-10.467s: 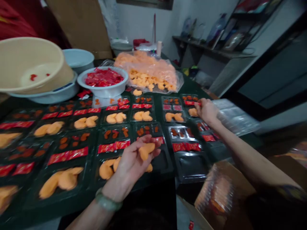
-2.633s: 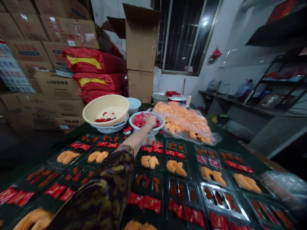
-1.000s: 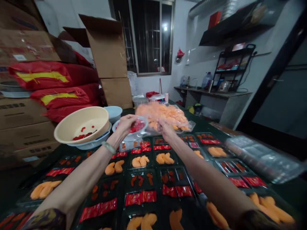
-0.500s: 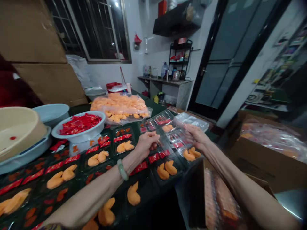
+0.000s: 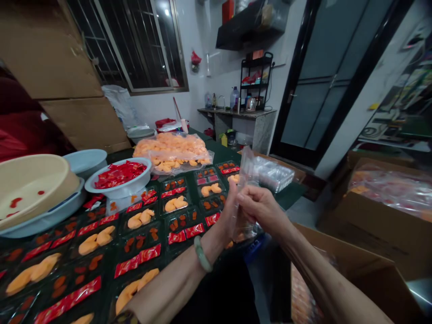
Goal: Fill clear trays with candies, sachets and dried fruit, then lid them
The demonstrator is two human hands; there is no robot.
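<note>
My left hand (image 5: 228,217) and my right hand (image 5: 259,208) are close together at the table's near right edge. Between them stands a clear plastic tray (image 5: 247,168), held on edge. My left thumb points up along its left face, and my right fingers are curled against the other side. Whether it is one tray or more, I cannot tell. Just behind lies a stack of clear plastic trays (image 5: 275,173). Left of my hands, rows of filled trays (image 5: 182,225) hold orange curved pieces (image 5: 176,204), red packets (image 5: 195,230) and small reddish-brown pieces.
A white basin of red packets (image 5: 116,177) stands at left beside a cream basin (image 5: 37,180). Bagged orange pieces (image 5: 172,148) lie at the table's far end. Open cardboard boxes (image 5: 374,225) crowd the right side, below table height.
My hands were apart, the left over the filled trays and the right near the stack. They have come together around the clear tray, now upright. The view has shifted slightly.
</note>
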